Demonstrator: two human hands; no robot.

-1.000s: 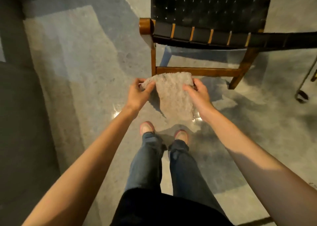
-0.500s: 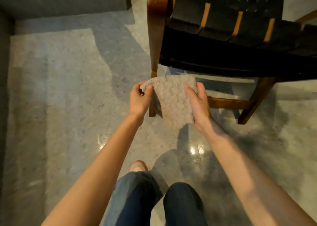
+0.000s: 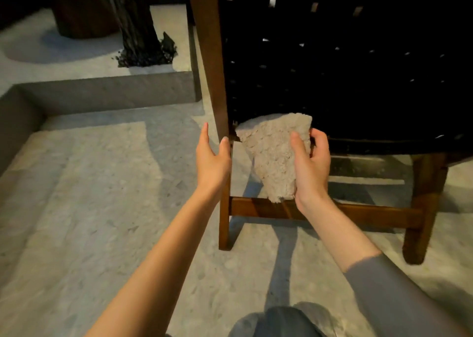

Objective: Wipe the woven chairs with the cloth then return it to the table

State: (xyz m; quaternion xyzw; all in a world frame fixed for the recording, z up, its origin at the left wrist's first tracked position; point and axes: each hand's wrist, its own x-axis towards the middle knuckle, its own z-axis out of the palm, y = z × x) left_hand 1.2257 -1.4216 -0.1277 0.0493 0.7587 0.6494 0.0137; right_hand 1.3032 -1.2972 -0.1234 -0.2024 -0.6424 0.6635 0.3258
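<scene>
Beige cloth (image 3: 271,155) in right hand (image 3: 311,165), woven chair (image 3: 345,80)

head cam | faces forward-down | close on woven chair (image 3: 332,80) and floor (image 3: 102,208)

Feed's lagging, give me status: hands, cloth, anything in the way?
Left hand open beside chair post. Right hand grips cloth at woven panel's lower edge. Nothing seen in the way.

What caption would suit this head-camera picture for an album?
Right hand grips a fluffy beige cloth near a black woven chair; the open left hand is by its wooden frame.
</scene>
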